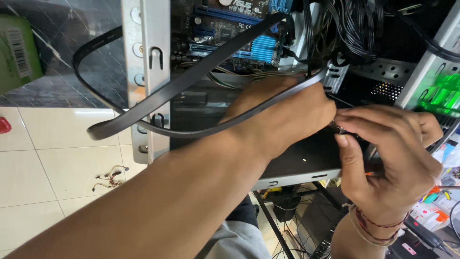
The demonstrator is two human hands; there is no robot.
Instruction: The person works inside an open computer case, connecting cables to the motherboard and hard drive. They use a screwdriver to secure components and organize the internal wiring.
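An open computer case (143, 72) lies in front of me, its blue motherboard (239, 33) showing inside. A flat black cable (158, 96) loops out of the case, out to the left and back across my left wrist. My left hand (282, 115) reaches into the case, fingers closed and partly hidden. My right hand (388, 153) meets it from the right, thumb and fingers pinching a small dark part (338, 128), probably the cable's end. A red thread bracelet (369, 228) sits on my right wrist.
A bundle of black wires (350, 29) hangs in the upper case. Green plastic clips (443, 93) line the drive bay at right. Loose small wires (110, 176) lie on the white tiled floor. Tools and clutter (431, 211) sit at lower right under a black metal frame (273, 220).
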